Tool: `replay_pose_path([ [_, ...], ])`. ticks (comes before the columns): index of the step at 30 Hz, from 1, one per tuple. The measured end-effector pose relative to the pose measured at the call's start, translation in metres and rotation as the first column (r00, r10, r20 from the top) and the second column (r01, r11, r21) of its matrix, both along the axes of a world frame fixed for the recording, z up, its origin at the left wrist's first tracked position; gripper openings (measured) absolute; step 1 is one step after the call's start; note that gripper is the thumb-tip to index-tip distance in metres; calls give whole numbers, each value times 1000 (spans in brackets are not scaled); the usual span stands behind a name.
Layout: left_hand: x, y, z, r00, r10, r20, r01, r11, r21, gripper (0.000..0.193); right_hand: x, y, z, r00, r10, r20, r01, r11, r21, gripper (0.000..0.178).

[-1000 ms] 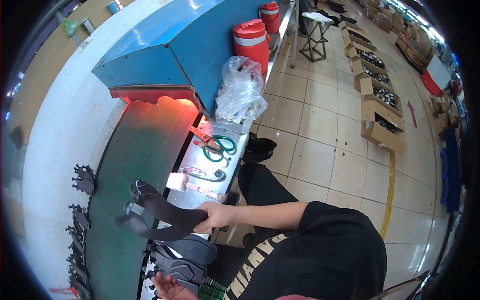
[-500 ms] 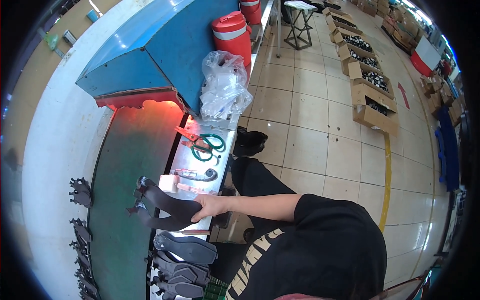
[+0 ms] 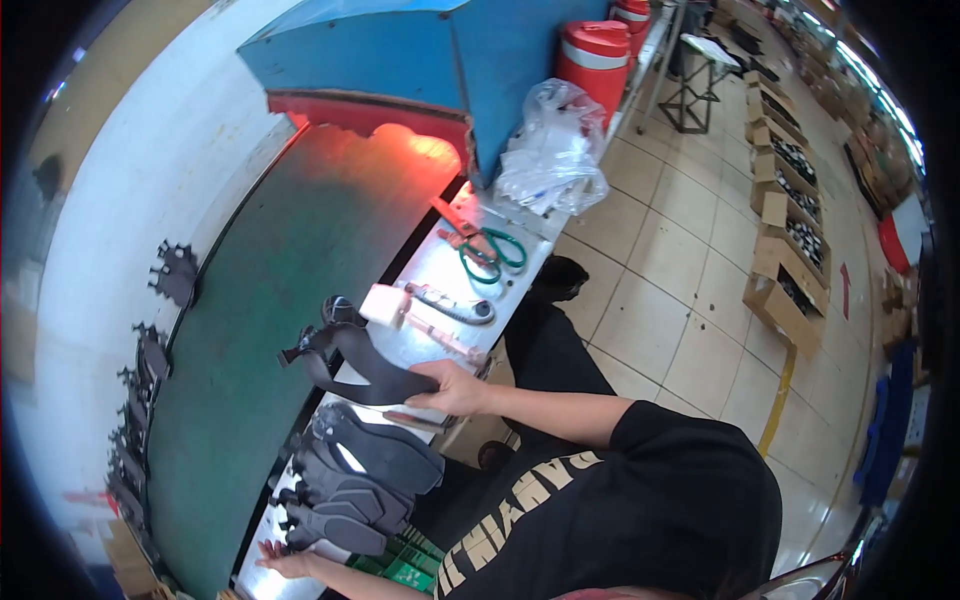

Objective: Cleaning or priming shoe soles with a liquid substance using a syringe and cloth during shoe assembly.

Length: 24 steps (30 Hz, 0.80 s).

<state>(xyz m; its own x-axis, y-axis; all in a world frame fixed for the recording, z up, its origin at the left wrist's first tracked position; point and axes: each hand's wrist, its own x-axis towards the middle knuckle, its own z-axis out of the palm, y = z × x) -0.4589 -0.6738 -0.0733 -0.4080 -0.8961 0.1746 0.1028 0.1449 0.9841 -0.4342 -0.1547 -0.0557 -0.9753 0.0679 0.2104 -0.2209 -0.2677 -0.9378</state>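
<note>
My right hand [image 3: 455,388] grips the broad end of a dark, flexible forked piece [image 3: 365,375] over the metal bench. The piece's two strap-like arms curve toward the green belt, with buckle-like parts at their ends. My left hand [image 3: 285,560] has its fingers spread beside the near end of a pile of dark grey sole-shaped pieces [image 3: 375,445]; it holds nothing. Beyond the right hand lie a mallet with a pale pink head [image 3: 385,305], a grey curved-handled tool [image 3: 455,305] and green-handled scissors [image 3: 490,255]. A thin tool [image 3: 418,420] lies just below the right hand.
A green conveyor belt [image 3: 235,330] runs under a blue hood [image 3: 360,60] with a red glow. Dark pieces [image 3: 175,275] line its far edge. On the bench stand a clear plastic bag [image 3: 555,150] and a red cooler jug [image 3: 595,65]. Open cartons [image 3: 785,300] line the tiled floor.
My left hand has come into view by the pile. The whole view has turned and shifted. My right hand still holds the forked piece, whose arms now sit closer together.
</note>
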Motion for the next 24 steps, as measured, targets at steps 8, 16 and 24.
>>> replay_pose_path([
  [8,16,-35,-19,990,-124,-62,119,990,-80,69,-5,-7,-3,991,-111,-78,129,953,276,27],
  [16,39,-103,-42,732,-452,-511,566,820,86,50,-10,-8,-2,993,-4,121,-19,982,188,37],
  [24,38,-14,-3,723,-158,-672,500,791,353,50,-9,-19,11,989,-145,-35,149,964,218,15],
])
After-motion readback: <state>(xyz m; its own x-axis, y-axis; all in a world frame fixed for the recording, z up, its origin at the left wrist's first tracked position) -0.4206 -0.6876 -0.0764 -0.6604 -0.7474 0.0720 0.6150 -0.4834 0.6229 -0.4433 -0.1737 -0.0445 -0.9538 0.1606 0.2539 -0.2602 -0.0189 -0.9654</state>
